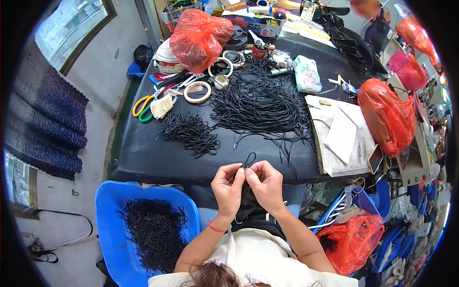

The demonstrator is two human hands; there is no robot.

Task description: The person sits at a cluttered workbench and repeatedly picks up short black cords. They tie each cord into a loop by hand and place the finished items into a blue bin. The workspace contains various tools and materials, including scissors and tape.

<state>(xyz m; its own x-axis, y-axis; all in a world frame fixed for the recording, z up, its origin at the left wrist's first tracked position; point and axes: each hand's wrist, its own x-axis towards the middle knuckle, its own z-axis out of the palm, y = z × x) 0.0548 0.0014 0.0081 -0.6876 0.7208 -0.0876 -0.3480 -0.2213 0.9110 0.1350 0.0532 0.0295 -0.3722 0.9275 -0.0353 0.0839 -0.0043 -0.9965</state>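
A thin black cord (251,157) is pinched between my two hands, and a small loop of it stands up above the fingertips. My left hand (228,187) and my right hand (266,185) meet thumb to thumb at the table's near edge, both closed on the cord. Just beyond them lies a large heap of straight black cords (263,107) with loose ends trailing toward me. A smaller pile of short, looped black cords (189,134) sits to its left. Where the cord passes under my fingers, its shape is hidden.
A blue tub (102,215) of black cord loops (155,234) stands on the left by my arm. Scissors (143,107), tape rolls (197,92) and a red bag (201,38) lie at the far left. On the right are a white board (318,112), a phone (375,159) and a red bag (388,117).
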